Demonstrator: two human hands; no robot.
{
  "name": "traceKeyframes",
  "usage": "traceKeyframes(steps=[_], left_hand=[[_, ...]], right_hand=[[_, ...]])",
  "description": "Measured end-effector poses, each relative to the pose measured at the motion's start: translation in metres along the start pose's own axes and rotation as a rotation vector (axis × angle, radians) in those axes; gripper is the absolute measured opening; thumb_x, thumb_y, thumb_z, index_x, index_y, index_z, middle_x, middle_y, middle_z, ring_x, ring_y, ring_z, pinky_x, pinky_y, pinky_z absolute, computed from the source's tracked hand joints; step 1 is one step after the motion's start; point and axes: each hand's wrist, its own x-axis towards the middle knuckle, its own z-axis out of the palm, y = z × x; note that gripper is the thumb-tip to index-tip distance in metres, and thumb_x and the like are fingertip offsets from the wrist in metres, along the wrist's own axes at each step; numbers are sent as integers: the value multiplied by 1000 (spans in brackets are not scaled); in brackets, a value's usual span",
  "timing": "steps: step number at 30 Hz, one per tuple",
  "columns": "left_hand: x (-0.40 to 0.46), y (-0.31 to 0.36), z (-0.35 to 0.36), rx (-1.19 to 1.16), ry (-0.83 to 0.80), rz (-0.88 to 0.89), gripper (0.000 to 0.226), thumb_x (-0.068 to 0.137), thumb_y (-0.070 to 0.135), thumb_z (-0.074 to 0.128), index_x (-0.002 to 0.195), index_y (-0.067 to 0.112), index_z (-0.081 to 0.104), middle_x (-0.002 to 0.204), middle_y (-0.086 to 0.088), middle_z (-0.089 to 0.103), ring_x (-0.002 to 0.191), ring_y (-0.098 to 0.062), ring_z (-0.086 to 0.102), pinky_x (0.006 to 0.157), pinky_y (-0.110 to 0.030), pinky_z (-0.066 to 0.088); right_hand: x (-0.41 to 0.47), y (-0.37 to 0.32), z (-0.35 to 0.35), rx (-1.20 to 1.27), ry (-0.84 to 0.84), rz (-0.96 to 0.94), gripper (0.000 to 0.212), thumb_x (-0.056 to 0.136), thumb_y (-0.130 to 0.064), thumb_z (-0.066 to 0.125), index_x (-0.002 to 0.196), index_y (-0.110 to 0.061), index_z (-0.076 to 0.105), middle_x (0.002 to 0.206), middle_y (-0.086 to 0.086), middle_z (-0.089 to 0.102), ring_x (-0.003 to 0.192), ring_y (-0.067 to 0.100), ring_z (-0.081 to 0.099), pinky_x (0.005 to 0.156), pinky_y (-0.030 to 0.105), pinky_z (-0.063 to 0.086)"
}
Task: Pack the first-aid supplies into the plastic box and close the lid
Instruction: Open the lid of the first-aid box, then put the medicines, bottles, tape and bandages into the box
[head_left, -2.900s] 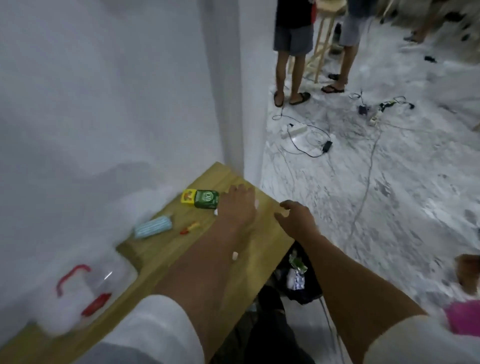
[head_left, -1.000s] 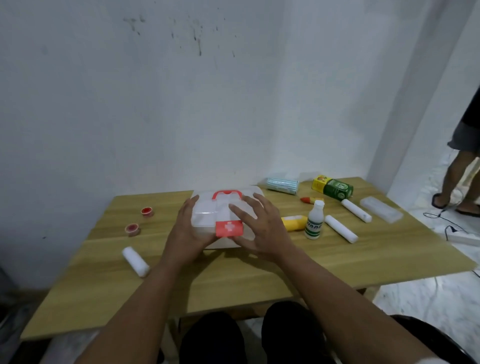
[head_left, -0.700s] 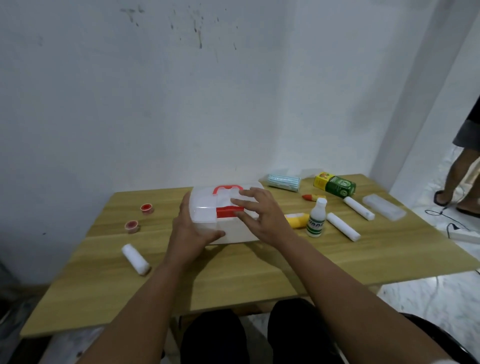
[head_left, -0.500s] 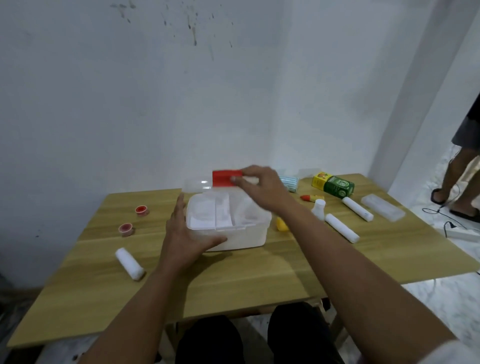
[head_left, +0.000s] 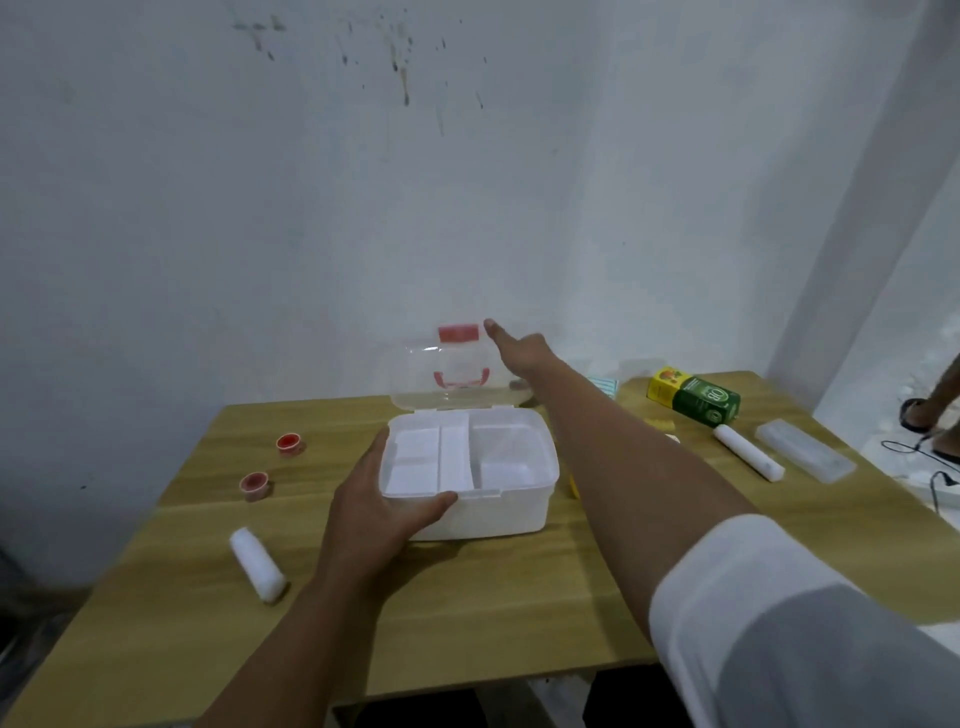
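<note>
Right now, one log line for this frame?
stage: lid open | left hand: steadying box | right hand: at lid | box: empty tray | supplies: on table

Single head cam — looks fwd and down, close over table (head_left: 519, 613) — wall behind.

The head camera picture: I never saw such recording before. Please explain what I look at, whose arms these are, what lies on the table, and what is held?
There is no machine here. A person wears one camera on the head, so the view looks down along their own arms. The left hand steadies the white plastic box at its front left corner. The right hand reaches to the clear lid, which stands open; whether it touches it is unclear. The box's tray looks empty. On the wooden table lie two small red caps, two white rolls, a green carton and a clear case. Neither hand carries a supply.
</note>
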Motion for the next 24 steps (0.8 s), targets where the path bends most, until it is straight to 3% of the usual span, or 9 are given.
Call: traceKeyframes(steps=[3, 6, 8, 11, 14, 16, 19, 21, 24], left_hand=[[2, 1, 2, 29, -4, -12, 107, 61, 58, 93, 152, 43, 38, 135, 26, 49, 123, -5, 48, 100, -39, 52], [4, 0, 5, 58, 4, -11, 110, 61, 58, 93, 155, 39, 38, 134, 25, 48, 123, -5, 47, 100, -40, 52], [6, 0, 6, 59, 8, 3, 105, 63, 53, 94, 152, 44, 38, 132, 27, 49, 122, -5, 48, 98, -36, 52], [10, 1, 7, 59, 0, 28, 91, 66, 50, 94, 135, 62, 36, 127, 36, 48, 120, -2, 48, 93, -28, 49], [15, 0, 9, 65, 3, 29, 97, 65, 49, 94, 141, 57, 33, 134, 27, 50, 122, -5, 50, 99, -36, 51], [16, 0, 9, 50, -15, 32, 98, 66, 49, 94, 143, 54, 34, 136, 25, 51, 123, -7, 51, 99, -37, 52], [20, -2, 9, 57, -44, 48, 96, 67, 51, 92, 145, 55, 36, 131, 33, 53, 124, -6, 52, 95, -33, 52], [23, -2, 10, 63, -53, 47, 91, 69, 50, 92, 140, 61, 37, 124, 44, 48, 122, -5, 52, 89, -26, 50], [25, -2, 13, 57, -55, 39, 91, 70, 47, 92, 141, 60, 36, 121, 47, 47, 120, -2, 51, 82, -16, 44]], right_hand=[[0, 12, -9, -34, -139, 101, 99, 91, -73, 54, 159, -5, 30, 159, 20, 40, 133, 44, 54, 105, 52, 49], [-1, 22, -31, 47, -269, 246, 97, 87, -70, 64, 160, -18, 27, 147, 25, 46, 117, 43, 63, 95, 53, 56], [2, 25, -53, 66, -279, 242, 89, 88, -61, 70, 155, -15, 35, 139, 24, 52, 108, 38, 66, 88, 51, 59], [13, 31, -97, 46, -61, 90, 52, 93, -38, 73, 131, -5, 59, 124, 20, 67, 89, 31, 69, 75, 40, 61], [29, 57, -144, -193, 226, 19, 27, 93, -16, 67, 115, 0, 71, 107, 18, 75, 83, 31, 72, 66, 33, 56], [36, 85, -171, -453, 348, 14, 30, 92, -12, 62, 117, 1, 72, 116, 19, 74, 100, 35, 72, 79, 37, 58], [43, 131, -194, -710, 319, 75, 46, 96, -14, 59, 140, -2, 56, 142, 21, 58, 128, 39, 57, 102, 42, 51], [49, 157, -201, -823, 259, 136, 56, 95, -21, 59, 147, -4, 47, 144, 21, 55, 128, 39, 56, 100, 42, 50], [59, 183, -203, -907, 238, 213, 66, 90, -28, 67, 149, -10, 44, 142, 18, 52, 125, 38, 57, 99, 42, 50]])
